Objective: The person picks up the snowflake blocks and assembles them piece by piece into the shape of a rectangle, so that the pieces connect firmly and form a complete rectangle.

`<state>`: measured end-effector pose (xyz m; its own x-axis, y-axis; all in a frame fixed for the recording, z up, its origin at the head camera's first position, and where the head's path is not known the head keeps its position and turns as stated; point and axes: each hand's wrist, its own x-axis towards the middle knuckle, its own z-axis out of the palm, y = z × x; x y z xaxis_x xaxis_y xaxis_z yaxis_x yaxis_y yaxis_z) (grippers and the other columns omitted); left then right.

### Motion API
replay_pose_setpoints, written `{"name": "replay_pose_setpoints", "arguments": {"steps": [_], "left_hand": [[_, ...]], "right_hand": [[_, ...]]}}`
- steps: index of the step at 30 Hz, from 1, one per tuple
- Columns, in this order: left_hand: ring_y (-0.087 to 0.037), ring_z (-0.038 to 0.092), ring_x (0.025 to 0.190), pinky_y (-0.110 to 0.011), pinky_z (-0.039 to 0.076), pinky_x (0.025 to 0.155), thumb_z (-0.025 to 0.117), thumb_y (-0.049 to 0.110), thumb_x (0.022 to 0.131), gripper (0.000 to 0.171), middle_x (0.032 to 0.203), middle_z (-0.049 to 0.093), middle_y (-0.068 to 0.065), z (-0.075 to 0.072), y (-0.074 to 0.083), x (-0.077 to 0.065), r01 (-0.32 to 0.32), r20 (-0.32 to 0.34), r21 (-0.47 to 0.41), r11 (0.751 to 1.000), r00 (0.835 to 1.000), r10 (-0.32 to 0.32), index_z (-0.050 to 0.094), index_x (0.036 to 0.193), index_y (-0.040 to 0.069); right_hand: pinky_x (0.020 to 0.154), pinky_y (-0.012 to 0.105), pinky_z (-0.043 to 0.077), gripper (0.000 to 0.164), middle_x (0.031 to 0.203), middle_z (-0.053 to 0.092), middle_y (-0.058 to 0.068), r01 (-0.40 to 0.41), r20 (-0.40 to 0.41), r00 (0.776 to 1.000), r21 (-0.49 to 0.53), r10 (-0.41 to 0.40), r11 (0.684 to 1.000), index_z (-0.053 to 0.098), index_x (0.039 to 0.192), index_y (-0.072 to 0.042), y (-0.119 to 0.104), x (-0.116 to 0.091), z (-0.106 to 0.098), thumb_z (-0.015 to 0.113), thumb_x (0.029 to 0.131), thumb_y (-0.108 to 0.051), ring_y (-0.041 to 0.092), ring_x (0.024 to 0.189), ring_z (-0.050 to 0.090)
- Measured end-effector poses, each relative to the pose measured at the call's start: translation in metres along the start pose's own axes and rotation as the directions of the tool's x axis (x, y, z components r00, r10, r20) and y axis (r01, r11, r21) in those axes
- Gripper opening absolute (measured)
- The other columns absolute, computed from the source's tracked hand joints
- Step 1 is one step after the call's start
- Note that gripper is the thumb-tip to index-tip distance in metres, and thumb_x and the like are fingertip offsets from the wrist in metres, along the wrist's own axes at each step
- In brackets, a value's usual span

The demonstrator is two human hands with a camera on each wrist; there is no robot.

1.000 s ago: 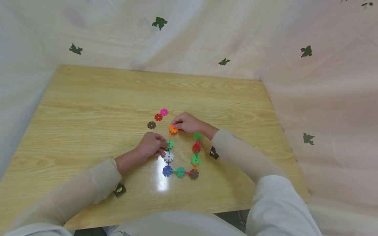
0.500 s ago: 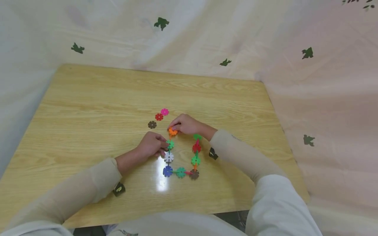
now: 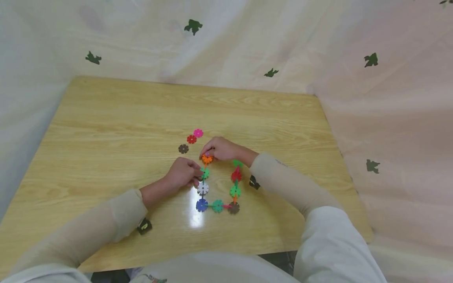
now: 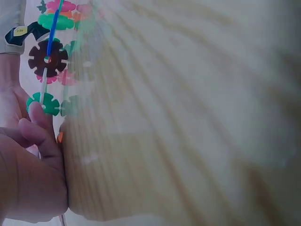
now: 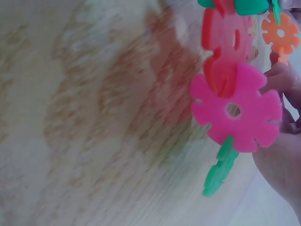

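A U-shaped chain of interlocking plastic snowflake discs lies on the wooden table. My left hand (image 3: 182,173) pinches a green disc (image 3: 205,173) on the chain's left arm, just above a white disc (image 3: 203,188). At the far end of that arm, my right hand (image 3: 221,149) pinches an orange disc (image 3: 207,159) between thumb and fingers. An upright orange piece joins it towards the green one. In the right wrist view, a pink disc (image 5: 235,108) from the chain's other arm stands close to the camera, with the orange disc (image 5: 281,33) behind. Fingers partly hide both held discs.
Loose pink (image 3: 198,133), red (image 3: 192,139) and brown (image 3: 183,148) discs lie beyond the left hand. The chain continues through a blue disc (image 3: 202,205), a teal disc (image 3: 218,206) and a brown corner disc (image 3: 234,208). A pale curtain (image 3: 226,47) hangs behind the table (image 3: 124,110).
My right hand has shifted slightly left and towards me, bringing the orange disc a little closer to the green one. The left hand has kept its place on the green disc.
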<state>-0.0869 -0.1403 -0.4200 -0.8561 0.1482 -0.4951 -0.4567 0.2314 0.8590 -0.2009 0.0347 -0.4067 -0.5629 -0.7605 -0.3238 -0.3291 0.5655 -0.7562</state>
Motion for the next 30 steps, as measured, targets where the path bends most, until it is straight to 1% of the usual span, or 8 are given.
{"name": "replay_pose_setpoints", "arguments": {"steps": [1, 4, 9, 15, 23, 27, 30], "left_hand": [[-0.016, 0.064, 0.051, -0.02, 0.045, 0.041, 0.067, 0.001, 0.092, 0.013, 0.074, 0.072, -0.013, 0.0008, -0.0001, 0.0004, 0.001, -0.01, 0.0, 1.0, 1.0, -0.001, 0.068, 0.1, -0.009], [-0.015, 0.063, 0.05, -0.019, 0.043, 0.04, 0.067, 0.0, 0.091, 0.012, 0.072, 0.071, -0.013, 0.0022, -0.0002, 0.0025, -0.002, -0.034, -0.008, 1.0, 0.999, 0.001, 0.068, 0.099, -0.009], [-0.016, 0.062, 0.048, -0.019, 0.043, 0.039, 0.067, -0.001, 0.09, 0.012, 0.073, 0.072, -0.014, 0.002, 0.0016, 0.0028, 0.008, -0.046, -0.015, 1.0, 0.999, -0.009, 0.068, 0.099, -0.009], [-0.016, 0.063, 0.049, -0.019, 0.044, 0.04, 0.067, 0.0, 0.09, 0.015, 0.073, 0.072, -0.014, 0.0004, 0.0038, -0.0006, 0.028, -0.046, -0.007, 1.0, 0.999, -0.028, 0.068, 0.102, -0.009], [-0.017, 0.065, 0.051, -0.02, 0.046, 0.041, 0.068, 0.001, 0.089, 0.014, 0.073, 0.072, -0.013, -0.0013, 0.002, -0.0003, 0.034, -0.036, 0.003, 0.999, 0.999, -0.034, 0.069, 0.1, -0.008], [-0.017, 0.065, 0.052, -0.021, 0.047, 0.041, 0.068, 0.001, 0.088, 0.015, 0.073, 0.072, -0.014, -0.0026, 0.001, 0.0009, 0.025, -0.033, 0.004, 1.0, 0.999, -0.024, 0.069, 0.1, -0.008], [-0.017, 0.065, 0.052, -0.021, 0.047, 0.041, 0.067, 0.001, 0.089, 0.014, 0.073, 0.072, -0.014, -0.0027, -0.0002, 0.0012, 0.027, -0.025, -0.006, 1.0, 0.999, -0.027, 0.069, 0.1, -0.008]], "right_hand": [[0.054, 0.021, 0.05, 0.021, 0.091, 0.075, 0.006, -0.012, 0.0, 1.0, 0.022, 0.012, 1.0, 0.076, 0.111, -0.002, 0.0005, -0.0004, -0.0001, 0.058, 0.102, -0.003, 0.01, 0.057, 0.055], [0.051, 0.023, 0.052, 0.022, 0.078, 0.072, 0.007, -0.034, -0.006, 0.999, 0.072, 0.034, 0.997, 0.076, 0.11, 0.0, 0.0009, -0.0014, -0.0012, 0.056, 0.102, -0.002, 0.012, 0.053, 0.057], [0.049, 0.022, 0.049, 0.022, 0.067, 0.069, 0.008, -0.038, -0.016, 0.999, 0.07, 0.039, 0.997, 0.076, 0.111, 0.0, -0.0034, -0.003, -0.0024, 0.056, 0.102, -0.002, 0.013, 0.05, 0.056], [0.048, 0.022, 0.046, 0.021, 0.066, 0.067, 0.013, -0.03, -0.012, 0.999, 0.059, 0.031, 0.998, 0.076, 0.112, -0.001, -0.0084, -0.0048, -0.0031, 0.056, 0.102, -0.003, 0.015, 0.05, 0.055], [0.049, 0.021, 0.044, 0.019, 0.067, 0.066, 0.008, -0.007, -0.045, 0.999, 0.032, 0.008, 0.999, 0.077, 0.108, -0.002, -0.0038, -0.0043, -0.0002, 0.059, 0.101, -0.004, 0.011, 0.05, 0.052], [0.048, 0.021, 0.043, 0.019, 0.066, 0.066, 0.009, -0.001, -0.036, 0.999, 0.05, 0.003, 0.999, 0.077, 0.108, -0.002, -0.0056, -0.0034, 0.0005, 0.059, 0.101, -0.003, 0.011, 0.049, 0.052], [0.048, 0.021, 0.043, 0.019, 0.067, 0.066, 0.008, -0.006, -0.044, 0.999, 0.063, 0.009, 0.998, 0.078, 0.107, -0.002, -0.0065, -0.0029, 0.0003, 0.06, 0.101, -0.003, 0.012, 0.05, 0.052]]}}
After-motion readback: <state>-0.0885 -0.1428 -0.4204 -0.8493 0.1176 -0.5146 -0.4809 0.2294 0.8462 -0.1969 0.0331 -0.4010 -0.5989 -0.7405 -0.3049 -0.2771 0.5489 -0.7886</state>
